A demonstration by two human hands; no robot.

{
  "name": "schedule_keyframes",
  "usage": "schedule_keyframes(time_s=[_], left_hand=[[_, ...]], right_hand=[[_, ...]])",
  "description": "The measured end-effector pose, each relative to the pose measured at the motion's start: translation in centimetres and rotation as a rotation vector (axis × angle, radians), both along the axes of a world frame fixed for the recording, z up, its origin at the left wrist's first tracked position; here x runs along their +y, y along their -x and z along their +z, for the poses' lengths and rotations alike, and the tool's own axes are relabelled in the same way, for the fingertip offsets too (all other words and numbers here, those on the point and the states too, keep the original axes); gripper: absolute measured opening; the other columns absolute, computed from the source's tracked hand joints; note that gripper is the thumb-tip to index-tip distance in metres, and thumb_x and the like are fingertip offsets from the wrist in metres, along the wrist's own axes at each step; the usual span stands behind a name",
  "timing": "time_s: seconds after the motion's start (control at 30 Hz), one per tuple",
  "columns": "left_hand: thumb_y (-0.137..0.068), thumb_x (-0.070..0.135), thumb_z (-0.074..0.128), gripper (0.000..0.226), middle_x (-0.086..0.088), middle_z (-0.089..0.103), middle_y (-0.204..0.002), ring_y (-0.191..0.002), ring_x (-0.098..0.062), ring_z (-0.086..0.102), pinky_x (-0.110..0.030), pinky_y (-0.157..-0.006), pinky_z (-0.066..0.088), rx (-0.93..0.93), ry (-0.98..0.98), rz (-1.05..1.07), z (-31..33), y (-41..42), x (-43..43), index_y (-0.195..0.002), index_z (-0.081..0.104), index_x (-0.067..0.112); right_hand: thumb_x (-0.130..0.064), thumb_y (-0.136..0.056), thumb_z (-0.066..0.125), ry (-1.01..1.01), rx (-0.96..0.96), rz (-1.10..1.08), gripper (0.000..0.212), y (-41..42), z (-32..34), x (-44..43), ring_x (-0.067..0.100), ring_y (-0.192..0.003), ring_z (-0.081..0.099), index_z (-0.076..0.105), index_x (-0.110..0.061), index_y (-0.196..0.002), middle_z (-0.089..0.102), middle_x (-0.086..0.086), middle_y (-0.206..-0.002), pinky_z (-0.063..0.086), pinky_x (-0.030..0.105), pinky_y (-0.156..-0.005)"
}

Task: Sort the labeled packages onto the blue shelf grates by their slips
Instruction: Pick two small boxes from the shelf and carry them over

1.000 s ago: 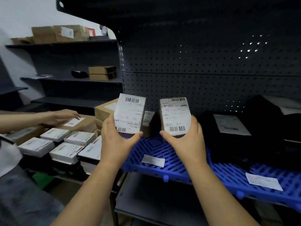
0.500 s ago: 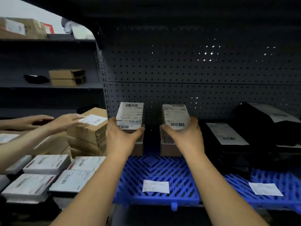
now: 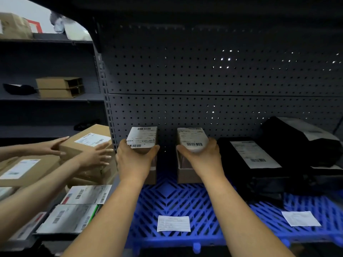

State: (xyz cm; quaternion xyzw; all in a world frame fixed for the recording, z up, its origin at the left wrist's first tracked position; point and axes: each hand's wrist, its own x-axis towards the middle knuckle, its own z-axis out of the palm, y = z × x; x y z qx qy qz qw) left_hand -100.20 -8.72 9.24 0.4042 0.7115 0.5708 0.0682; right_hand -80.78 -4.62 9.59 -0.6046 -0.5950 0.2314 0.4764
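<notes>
I have my left hand [image 3: 134, 160] wrapped round the near end of the left package [image 3: 142, 137], with the thumb on its right side and the fingers on its left. My right hand [image 3: 202, 154] grasps the right package [image 3: 192, 139] the same way. Both packages sit just beyond my knuckles at the back of the blue grate [image 3: 176, 201], close to the pegboard wall [image 3: 185, 80], with a gap between them. The left one is over the left box [image 3: 151, 176] and the right one over the right box [image 3: 185, 175]; I cannot tell if they touch. A slip [image 3: 173, 223] lies on the grate between my forearms. A second slip [image 3: 300, 218] lies further right, in front of the black bags [image 3: 250, 164]. At left, another person's hands [image 3: 94, 156] hold a carton [image 3: 87, 140].
</notes>
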Motion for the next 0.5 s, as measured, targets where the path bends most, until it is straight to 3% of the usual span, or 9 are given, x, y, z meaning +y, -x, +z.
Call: schedule_keyframes(time_s=[0.17, 0.27, 0.5], left_hand=[[-0.046, 0.071, 0.075, 0.092, -0.003, 0.059, -0.114, -0.112, -0.026, 0.055, -0.049, -0.088, 0.051, -0.015, 0.023, 0.005, 0.2, -0.1, 0.8, -0.116, 0.048, 0.018], [-0.050, 0.063, 0.080, 0.091, -0.005, 0.057, -0.118, -0.115, -0.027, 0.052, -0.048, -0.091, 0.049, -0.021, 0.040, 0.010, 0.5, -0.4, 0.7, -0.120, 0.047, 0.015], [-0.038, 0.087, 0.068, 0.128, -0.003, 0.048, -0.137, -0.130, -0.028, 0.041, -0.051, -0.102, 0.041, 0.011, 0.091, -0.011, 1.2, 0.5, -0.9, -0.141, 0.032, 0.020]], right_hand=[[-0.088, -0.041, 0.070, 0.069, -0.032, 0.005, 0.131, 0.7, 0.5, 1.0, 0.026, -0.126, 0.046, 0.030, -0.014, -0.142, 0.043, 0.004, -0.137, 0.049, 0.046, -0.099], [-0.085, -0.044, 0.072, 0.078, -0.038, 0.017, 0.130, 0.8, 0.7, 1.1, 0.026, -0.128, 0.044, 0.028, -0.013, -0.143, 0.042, 0.006, -0.139, 0.048, 0.045, -0.100], [-0.085, -0.053, 0.069, 0.081, -0.114, 0.044, 0.130, 0.2, 1.6, -0.3, 0.034, -0.134, 0.036, 0.015, -0.017, -0.151, 0.031, 0.012, -0.147, 0.043, 0.049, -0.104]])
